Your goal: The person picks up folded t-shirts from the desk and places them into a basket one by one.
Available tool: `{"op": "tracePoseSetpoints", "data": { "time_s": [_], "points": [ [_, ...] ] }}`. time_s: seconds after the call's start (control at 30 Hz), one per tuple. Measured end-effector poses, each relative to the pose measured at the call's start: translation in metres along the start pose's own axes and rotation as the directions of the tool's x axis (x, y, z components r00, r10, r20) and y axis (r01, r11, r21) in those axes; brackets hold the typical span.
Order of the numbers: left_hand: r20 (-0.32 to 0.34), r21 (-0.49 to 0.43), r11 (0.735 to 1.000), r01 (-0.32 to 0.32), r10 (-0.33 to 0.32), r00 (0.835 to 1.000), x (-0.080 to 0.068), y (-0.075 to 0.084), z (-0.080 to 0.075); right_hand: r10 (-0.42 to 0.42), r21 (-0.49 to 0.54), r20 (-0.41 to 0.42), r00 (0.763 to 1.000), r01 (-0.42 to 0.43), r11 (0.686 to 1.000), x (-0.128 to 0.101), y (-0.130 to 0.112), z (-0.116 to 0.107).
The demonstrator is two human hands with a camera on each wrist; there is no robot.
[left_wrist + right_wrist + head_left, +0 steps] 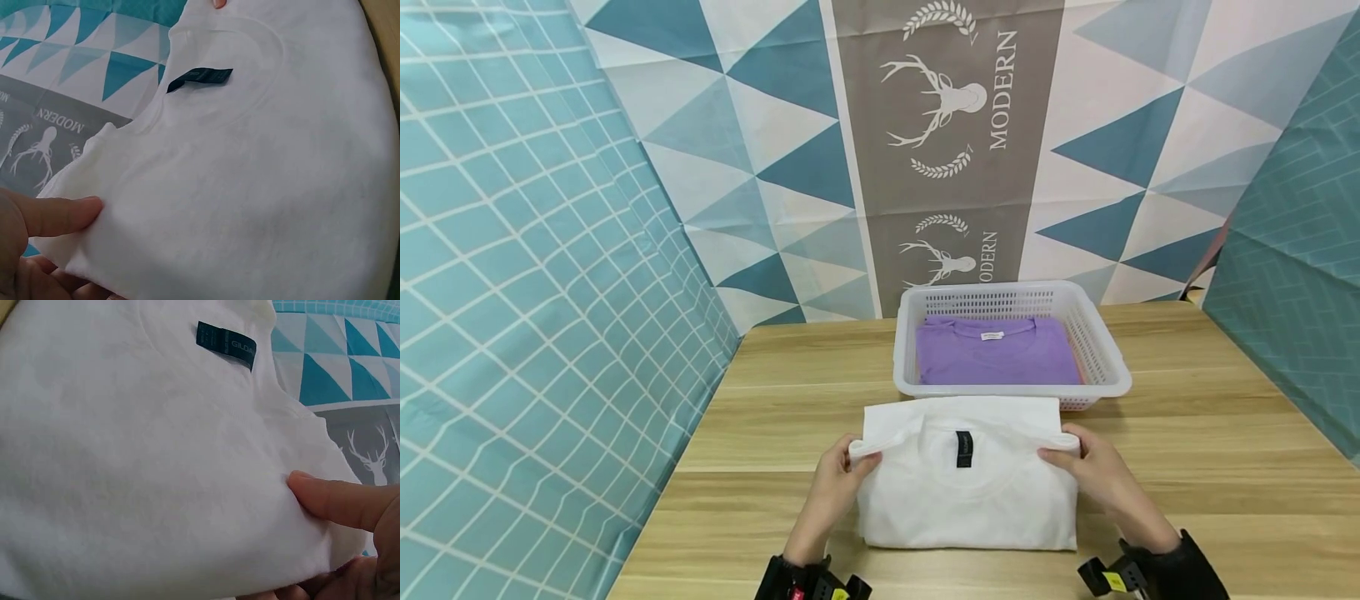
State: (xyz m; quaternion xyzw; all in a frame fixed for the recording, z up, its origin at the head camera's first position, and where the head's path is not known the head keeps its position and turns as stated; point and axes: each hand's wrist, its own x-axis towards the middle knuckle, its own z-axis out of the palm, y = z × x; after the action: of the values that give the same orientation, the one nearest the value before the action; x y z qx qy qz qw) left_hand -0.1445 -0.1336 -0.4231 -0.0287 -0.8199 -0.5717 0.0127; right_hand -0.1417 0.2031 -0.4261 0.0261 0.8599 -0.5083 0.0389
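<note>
both hands pinch the folded white t-shirt (967, 487) on the bench (1187, 467).

head: left hand (835, 483) and right hand (1093, 471) grip its far corners, just before a white basket (1105, 350) holding a purple shirt (996, 354). left wrist: thumb (59, 215) clamps the corner; dark label (200, 79) shows. right wrist: thumb (337, 500) presses the fabric.

Both hands are bare. The left hand (833, 487) has a black wrist mount with a red mark. The right hand (1093, 471) has a black cuff bearing a yellow tag.
</note>
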Motion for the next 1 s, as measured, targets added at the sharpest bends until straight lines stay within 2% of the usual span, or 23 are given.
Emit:
{"op": "tracePoseSetpoints", "data": {
  "time_s": [0.17,0.27,0.47,0.63,0.83,1.0],
  "points": [
    [-0.031,0.001,1.000,-0.014,0.014,0.999,0.002,0.006,0.002,-0.008,-0.018,-0.045,0.999,0.007,1.000,-0.002,-0.006,-0.004],
    [-0.049,0.001,0.999,-0.044,0.044,0.998,0.004,0.011,0.004,-0.020,-0.020,-0.076,0.997,0.018,1.000,-0.002,-0.008,-0.006],
    [-0.078,-0.002,0.998,-0.068,0.068,0.995,0.010,0.018,0.009,-0.066,-0.064,-0.170,0.983,0.056,0.996,-0.004,-0.012,-0.011],
    [-0.108,0.028,0.995,-0.100,0.103,0.989,0.015,0.023,0.013,-0.079,-0.095,-0.211,0.974,0.060,0.994,-0.003,-0.013,-0.019],
    [-0.121,0.018,0.993,-0.118,0.119,0.986,0.024,0.032,0.018,-0.072,-0.070,-0.246,0.967,0.057,0.996,0.000,-0.018,-0.028],
    [-0.125,0.011,0.991,-0.131,0.131,0.984,0.031,0.038,0.019,-0.060,-0.070,-0.235,0.970,0.045,0.997,0.001,-0.023,-0.033]
  ]
}}
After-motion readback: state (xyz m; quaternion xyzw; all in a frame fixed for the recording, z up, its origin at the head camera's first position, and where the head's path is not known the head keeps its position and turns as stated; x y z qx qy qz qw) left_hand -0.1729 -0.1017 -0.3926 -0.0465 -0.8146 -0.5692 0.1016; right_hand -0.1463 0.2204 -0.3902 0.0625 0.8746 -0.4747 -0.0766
